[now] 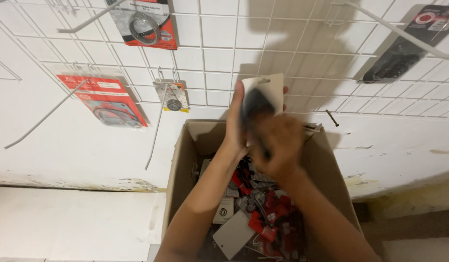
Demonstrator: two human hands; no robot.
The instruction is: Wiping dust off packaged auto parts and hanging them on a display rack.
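At the centre of the frame, above the open cardboard box [185, 160], a carded pack [264, 92] was gripped by the left hand [236, 121] and overlapped by the blurred right hand [277, 143], whose grip could not be told.

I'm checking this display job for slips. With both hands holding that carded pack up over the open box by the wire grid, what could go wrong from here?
1. The carded pack is pinched between the left hand and the blurred right hand; if it slips, it would probably fall among the packets in the cardboard box.
2. Long hooks jut from the wire grid near the forearms and could snag.
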